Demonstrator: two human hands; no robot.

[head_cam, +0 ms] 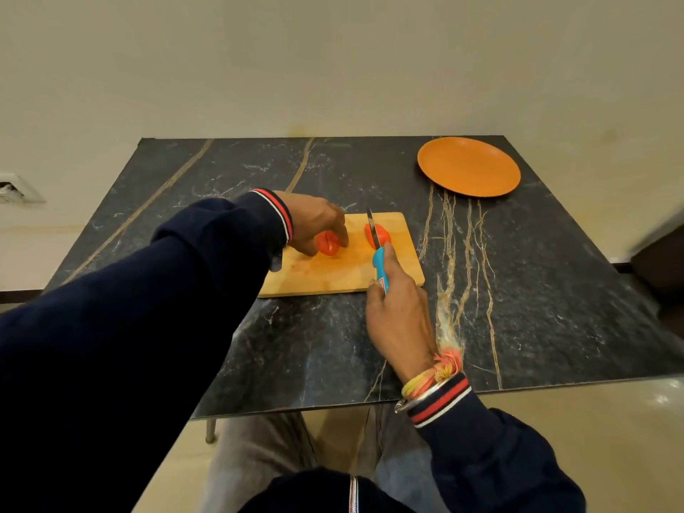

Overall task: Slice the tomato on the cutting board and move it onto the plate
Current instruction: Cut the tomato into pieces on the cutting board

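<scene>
On the dark table (185,201), both tomato halves lie on the board (333,275): the left hand (314,224) pinches one half (327,246) to keep it still, the right hand (398,312) has its fingers (390,261) wrapped round the knife (380,270) to slice the other half (385,236), and the plate (468,166) waits at the far corner.

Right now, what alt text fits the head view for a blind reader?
A right hand cuts one tomato piece with a blue-handled knife on a cutting board; the left hand holds another piece. An orange plate sits beyond on the dark table.

Warm, dim light — soft focus, wide-angle bending at edges.
</scene>
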